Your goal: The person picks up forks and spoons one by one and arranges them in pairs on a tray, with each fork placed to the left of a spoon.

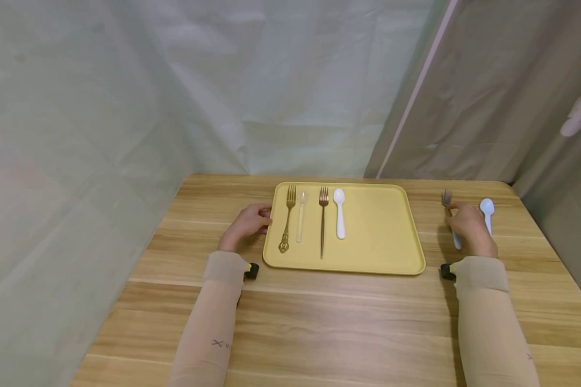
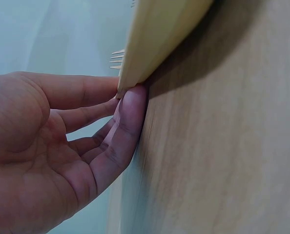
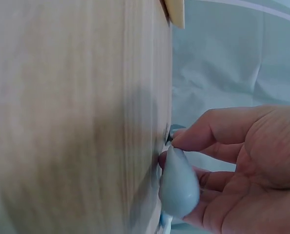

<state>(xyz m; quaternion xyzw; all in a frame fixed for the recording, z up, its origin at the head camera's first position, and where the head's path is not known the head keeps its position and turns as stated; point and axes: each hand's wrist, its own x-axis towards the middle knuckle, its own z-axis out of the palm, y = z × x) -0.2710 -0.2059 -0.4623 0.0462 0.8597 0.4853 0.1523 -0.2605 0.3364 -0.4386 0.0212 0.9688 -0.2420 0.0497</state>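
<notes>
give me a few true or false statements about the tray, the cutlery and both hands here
1. Four pieces of cutlery lie on the yellow tray. True.
2. The left hand holds the gold fork. False: its fingers touch the tray's left edge, and the fork lies on the tray.
3. The right hand is on the table to the right of the tray, at a fork with a light blue handle. True.
4. The light blue spoon lies on the tray. False: it lies on the table, beside the right hand.
5. The tray is stacked with plates. False: only cutlery is on it.
</notes>
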